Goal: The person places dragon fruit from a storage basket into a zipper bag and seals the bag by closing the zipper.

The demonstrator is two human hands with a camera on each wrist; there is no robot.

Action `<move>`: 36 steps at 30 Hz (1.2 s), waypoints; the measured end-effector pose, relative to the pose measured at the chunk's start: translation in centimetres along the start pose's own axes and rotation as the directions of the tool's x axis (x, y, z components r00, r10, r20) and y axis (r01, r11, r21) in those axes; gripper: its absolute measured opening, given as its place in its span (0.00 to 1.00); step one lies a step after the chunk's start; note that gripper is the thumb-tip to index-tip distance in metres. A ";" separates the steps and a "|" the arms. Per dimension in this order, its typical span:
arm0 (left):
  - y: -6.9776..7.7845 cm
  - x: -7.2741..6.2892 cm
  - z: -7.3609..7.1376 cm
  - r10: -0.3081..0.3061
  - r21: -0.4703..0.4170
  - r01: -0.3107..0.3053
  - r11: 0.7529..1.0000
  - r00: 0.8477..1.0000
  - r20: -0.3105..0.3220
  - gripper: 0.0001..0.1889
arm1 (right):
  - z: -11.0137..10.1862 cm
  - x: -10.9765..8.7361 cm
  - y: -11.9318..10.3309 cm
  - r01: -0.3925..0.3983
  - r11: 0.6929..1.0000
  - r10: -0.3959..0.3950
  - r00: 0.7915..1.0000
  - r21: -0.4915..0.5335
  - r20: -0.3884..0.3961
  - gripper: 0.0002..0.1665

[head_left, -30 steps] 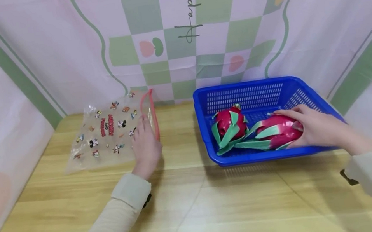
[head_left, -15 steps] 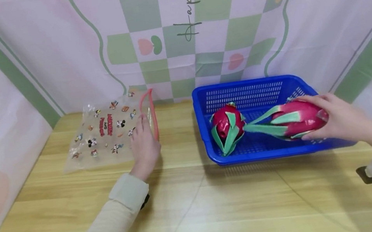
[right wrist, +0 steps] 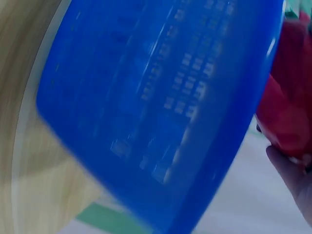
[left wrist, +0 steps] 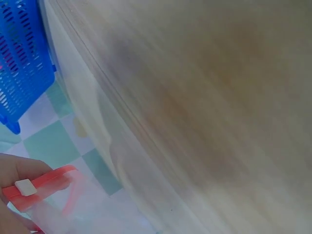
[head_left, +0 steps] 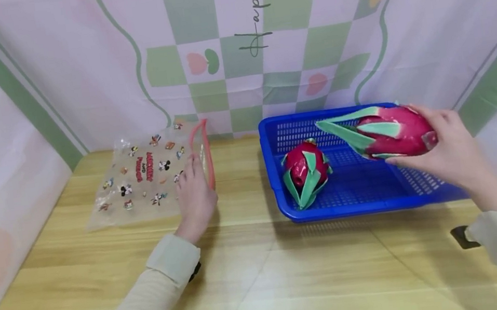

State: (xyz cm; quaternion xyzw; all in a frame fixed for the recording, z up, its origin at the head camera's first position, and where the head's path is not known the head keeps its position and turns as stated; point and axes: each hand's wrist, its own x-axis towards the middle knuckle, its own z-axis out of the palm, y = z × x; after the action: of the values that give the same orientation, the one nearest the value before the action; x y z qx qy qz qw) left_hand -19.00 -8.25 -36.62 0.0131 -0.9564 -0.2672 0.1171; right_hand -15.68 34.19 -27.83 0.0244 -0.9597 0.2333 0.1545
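My right hand (head_left: pixel 458 159) grips a red dragon fruit (head_left: pixel 398 132) with green leaf tips and holds it above the right part of a blue basket (head_left: pixel 350 209). The leaves point left. Another dragon fruit (head_left: pixel 299 166) lies at the left end inside the basket. My left hand (head_left: pixel 196 196) pinches the red top edge of a clear zip bag (head_left: pixel 141 198) printed with cartoon figures. In the left wrist view, the fingers (left wrist: pixel 27 168) are on the red edge (left wrist: pixel 46 184), beside its white slider (left wrist: pixel 25 187). The right wrist view shows the held fruit (right wrist: pixel 287 107) beyond the basket wall.
The bag and basket rest on a wooden table (head_left: pixel 255 280), the basket to the right. Behind hangs a checked green and white cloth (head_left: pixel 247 92), with more cloth at the left and right sides.
My right hand has lifted the dragon fruit from the basket floor, shifting it right and then up. The fruit left in the basket has turned slightly. My left hand stays at the bag.
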 end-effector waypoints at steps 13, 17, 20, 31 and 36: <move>0.5 -0.2 -0.8 -0.027 0.010 0.026 1.000 0.998 0.052 0.60 | 2.0 -0.3 -5.1 -0.040 0.977 0.063 0.993 0.208 -0.103 0.58; 1.0 -0.5 -1.1 -0.013 -0.024 0.015 1.000 0.999 0.052 0.60 | 2.8 -0.6 -6.9 0.015 0.974 0.014 0.992 0.227 -0.127 0.59; 1.3 -0.8 -1.3 -0.008 -0.070 0.011 0.997 0.999 0.042 0.59 | 3.3 -0.7 -8.0 0.050 0.969 -0.018 0.991 0.243 -0.135 0.59; 0.6 -1.4 -1.5 0.065 -0.168 -0.071 0.983 0.997 -0.040 0.52 | 5.1 -1.3 -10.9 0.124 0.950 -0.083 0.985 0.286 -0.149 0.60; 0.1 -1.6 -1.7 0.084 -0.146 -0.089 0.985 0.996 -0.037 0.34 | 6.0 -1.2 -12.1 0.142 0.944 -0.101 0.984 0.296 -0.149 0.59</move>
State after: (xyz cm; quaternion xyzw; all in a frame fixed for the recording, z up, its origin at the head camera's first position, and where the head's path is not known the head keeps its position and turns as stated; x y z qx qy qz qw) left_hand -17.08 -8.85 -35.49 -0.0330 -0.9317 -0.3317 0.1440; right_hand -14.86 20.70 -27.94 0.0919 -0.8964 0.3701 0.2259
